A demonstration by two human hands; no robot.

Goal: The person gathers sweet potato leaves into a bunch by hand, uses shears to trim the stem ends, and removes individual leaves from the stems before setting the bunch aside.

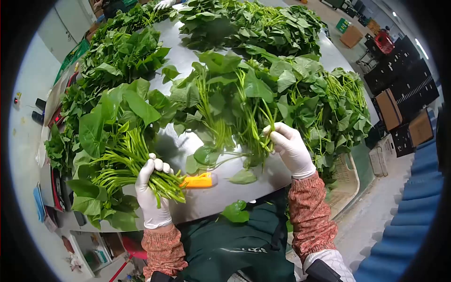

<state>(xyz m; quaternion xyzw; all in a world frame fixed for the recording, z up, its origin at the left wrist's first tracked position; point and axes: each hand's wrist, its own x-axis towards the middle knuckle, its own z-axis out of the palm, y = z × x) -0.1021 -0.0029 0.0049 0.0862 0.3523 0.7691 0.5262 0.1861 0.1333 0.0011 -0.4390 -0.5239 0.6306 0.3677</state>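
left hand [152, 199] is closed round a bunch [129, 155] of leafy stems above the tabletop [206, 207]; right hand [292, 149] pinches a few sprigs [253, 129] narrowly near the pile [300, 77]. i'd keep both grips light and the stem ends [174, 192] even, to avoid bruising. white print [246, 250] on the apron [221, 235] is too blurred to read.

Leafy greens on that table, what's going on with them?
A person wearing white gloves is handling them at a smooth grey table. The left hand grips a thick bundle of green leafy stems; the right hand pinches a few thin green stems. Large green leafy heaps lie around, and an orange plastic tool rests near the left hand.
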